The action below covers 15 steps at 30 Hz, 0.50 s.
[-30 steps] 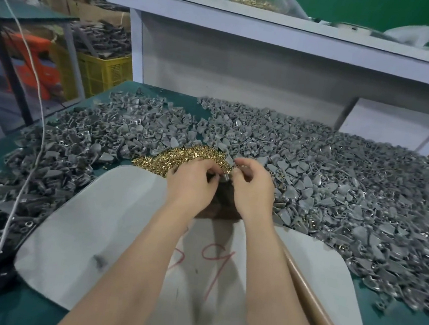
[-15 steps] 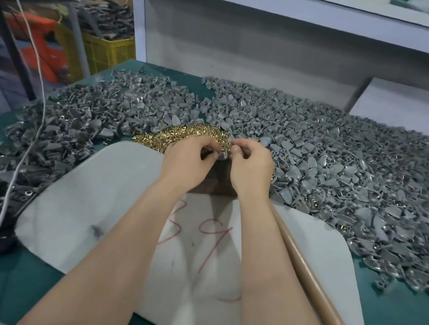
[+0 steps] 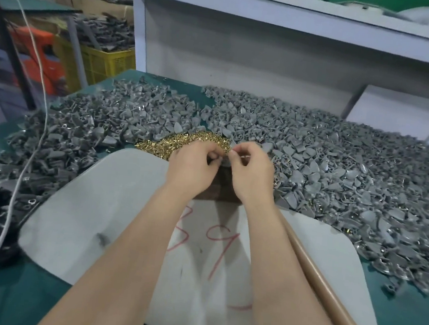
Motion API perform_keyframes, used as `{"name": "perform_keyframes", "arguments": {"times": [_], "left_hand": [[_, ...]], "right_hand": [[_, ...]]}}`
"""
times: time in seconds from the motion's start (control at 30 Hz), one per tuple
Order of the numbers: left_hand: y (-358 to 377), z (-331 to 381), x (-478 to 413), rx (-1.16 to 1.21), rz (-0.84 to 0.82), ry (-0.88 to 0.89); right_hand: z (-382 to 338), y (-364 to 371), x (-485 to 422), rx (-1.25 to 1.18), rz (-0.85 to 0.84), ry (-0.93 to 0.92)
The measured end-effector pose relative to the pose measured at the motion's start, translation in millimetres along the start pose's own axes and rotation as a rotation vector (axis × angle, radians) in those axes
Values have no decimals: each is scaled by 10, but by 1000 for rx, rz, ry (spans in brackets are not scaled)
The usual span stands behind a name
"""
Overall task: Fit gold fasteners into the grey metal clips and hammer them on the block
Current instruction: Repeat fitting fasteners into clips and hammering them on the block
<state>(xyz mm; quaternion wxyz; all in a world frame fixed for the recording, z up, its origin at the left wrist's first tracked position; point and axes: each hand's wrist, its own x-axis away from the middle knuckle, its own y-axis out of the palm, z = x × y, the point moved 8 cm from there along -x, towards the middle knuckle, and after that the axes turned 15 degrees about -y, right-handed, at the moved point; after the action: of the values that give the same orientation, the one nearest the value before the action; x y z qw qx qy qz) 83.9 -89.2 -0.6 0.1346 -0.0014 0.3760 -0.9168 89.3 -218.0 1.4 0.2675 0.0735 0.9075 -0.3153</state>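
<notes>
Fitting | your left hand (image 3: 194, 167) and right hand (image 3: 253, 175) fingers pinch one grey clip (image 3: 225, 161) | risk: fastener seats crooked, slips into gold pile (image 3: 183, 144).

on the green bench (image 3: 403, 320), the left grip (image 3: 192, 165) and right grip (image 3: 253, 177) meet fingertip to fingertip above a dark block (image 3: 221, 190), pinching one small clip (image 3: 223, 160) between them. a pile of gold fasteners (image 3: 181, 143) lies just behind the left grip, with a heap of grey clips (image 3: 340, 162) all around. a wooden handle (image 3: 326, 293) rests on the white pad (image 3: 92, 202).
</notes>
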Motion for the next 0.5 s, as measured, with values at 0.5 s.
{"name": "perform_keyframes", "arguments": {"times": [0.5], "left_hand": [[8, -14, -26, 27, -20, 0]], "right_hand": [[-15, 49, -1, 138, -78, -12]]}}
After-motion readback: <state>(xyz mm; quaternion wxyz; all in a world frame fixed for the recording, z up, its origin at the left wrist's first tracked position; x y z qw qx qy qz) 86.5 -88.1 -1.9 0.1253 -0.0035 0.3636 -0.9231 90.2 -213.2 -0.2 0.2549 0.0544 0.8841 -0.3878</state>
